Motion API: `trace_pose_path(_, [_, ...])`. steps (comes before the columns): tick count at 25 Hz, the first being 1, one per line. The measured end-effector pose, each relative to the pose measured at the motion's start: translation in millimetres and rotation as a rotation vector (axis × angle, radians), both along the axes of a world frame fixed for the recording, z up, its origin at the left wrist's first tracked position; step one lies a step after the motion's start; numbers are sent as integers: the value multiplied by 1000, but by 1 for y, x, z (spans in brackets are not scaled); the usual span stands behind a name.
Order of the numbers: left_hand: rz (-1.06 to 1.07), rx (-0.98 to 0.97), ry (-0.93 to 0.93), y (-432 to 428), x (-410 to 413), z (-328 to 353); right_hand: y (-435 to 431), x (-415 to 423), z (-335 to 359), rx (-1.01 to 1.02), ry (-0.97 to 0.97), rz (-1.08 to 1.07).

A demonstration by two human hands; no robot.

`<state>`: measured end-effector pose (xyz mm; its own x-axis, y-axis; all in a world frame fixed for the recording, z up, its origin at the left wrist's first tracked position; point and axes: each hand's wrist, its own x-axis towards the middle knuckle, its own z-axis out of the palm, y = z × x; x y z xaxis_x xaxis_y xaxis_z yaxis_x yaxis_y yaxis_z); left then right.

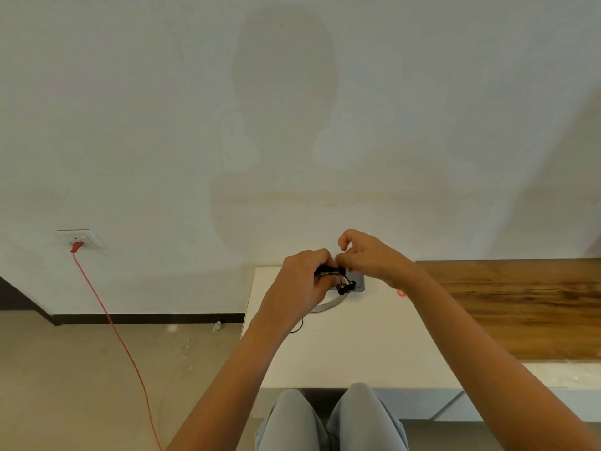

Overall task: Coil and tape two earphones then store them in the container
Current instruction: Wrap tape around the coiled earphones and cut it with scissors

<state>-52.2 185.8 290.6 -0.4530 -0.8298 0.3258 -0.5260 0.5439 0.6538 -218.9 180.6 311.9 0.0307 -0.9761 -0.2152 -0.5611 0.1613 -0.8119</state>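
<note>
1. I see a black earphone [331, 272] gathered into a short, flat bundle. Its two earbuds [344, 288], dark with yellowish trim, dangle on short leads below it.
2. The bundle is held in the air above the white tabletop [357, 346], just over a grey container [360, 284] and a pale arc of tape [328, 305].
3. My left hand [302, 284] grips it, fingers [320, 258] curled tightly round its left part.
4. My right hand [370, 258] meets its right end, fingertips narrowed to a pinch there, with the index finger [346, 239] hooked upward.
5. Its long axis runs left to right between both hands, and the earbuds point down.
</note>
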Motion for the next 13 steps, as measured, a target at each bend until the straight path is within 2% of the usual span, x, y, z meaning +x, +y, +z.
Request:
trace_pose_path(3, [104, 58, 79, -5, 3, 0, 15, 6, -13, -356, -114, -170])
trace_pose_path(5, [193, 146, 182, -9, 7, 0, 28, 6, -35, -472, -216, -295])
trace_pose_path(9, [280, 384, 402, -15, 11, -12, 48, 16, -81, -209, -501, -284])
trace_pose_path(11, [309, 542, 556, -16, 11, -19, 48, 21, -85, -153, -642, -345])
trace_pose_path(13, [348, 638, 624, -18, 12, -26, 46, 21, -82, -98, -655, -406])
